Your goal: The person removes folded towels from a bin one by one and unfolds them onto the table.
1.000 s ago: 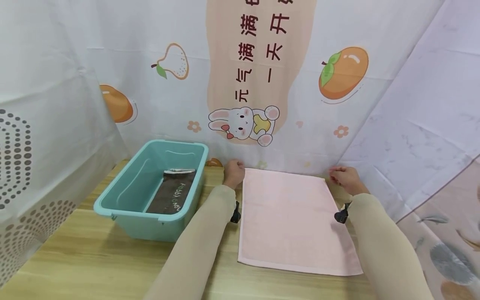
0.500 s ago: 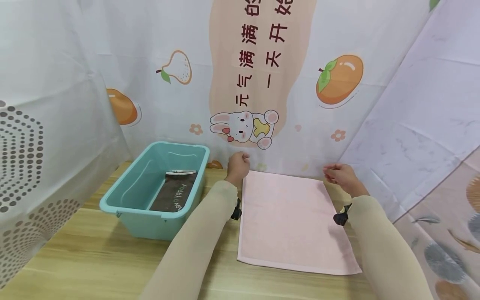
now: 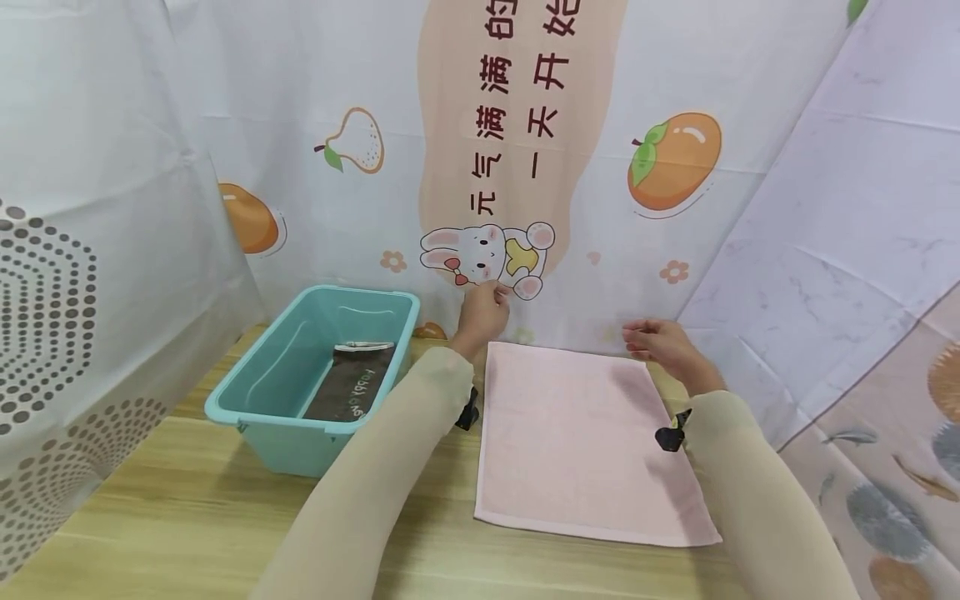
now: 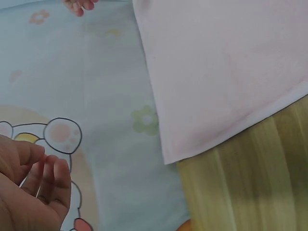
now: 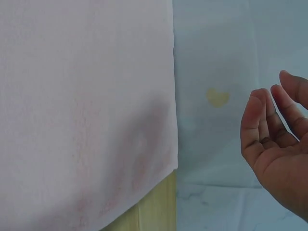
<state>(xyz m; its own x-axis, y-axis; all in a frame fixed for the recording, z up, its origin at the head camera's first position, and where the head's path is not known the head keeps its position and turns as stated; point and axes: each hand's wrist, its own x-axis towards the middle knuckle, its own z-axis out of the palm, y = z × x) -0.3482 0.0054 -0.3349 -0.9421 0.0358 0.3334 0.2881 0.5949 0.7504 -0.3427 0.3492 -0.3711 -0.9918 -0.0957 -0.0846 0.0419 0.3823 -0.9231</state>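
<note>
A pink towel (image 3: 585, 442) lies flat on the wooden table, its far edge by the printed backdrop. My left hand (image 3: 482, 315) is raised past the towel's far left corner, fingers loosely bent and holding nothing. In the left wrist view that hand (image 4: 33, 185) shows thumb and fingertips close together over the rabbit print. My right hand (image 3: 663, 343) hovers above the far right corner, also holding nothing. The right wrist view has this hand (image 5: 279, 139) with bent fingers and the thumb apart, off the towel's edge (image 5: 174, 106).
Left of the towel stands a teal plastic bin (image 3: 300, 450) with a dark brown lettered cloth (image 3: 352, 383) inside. A printed fabric backdrop (image 3: 585, 308) rises right behind the table (image 3: 180, 517), and more fabric hangs at both sides.
Both hands have lifted away from the towel's far corners; the left rose up and slightly right, the right moved inward to the left. The towel stays in place on the table.
</note>
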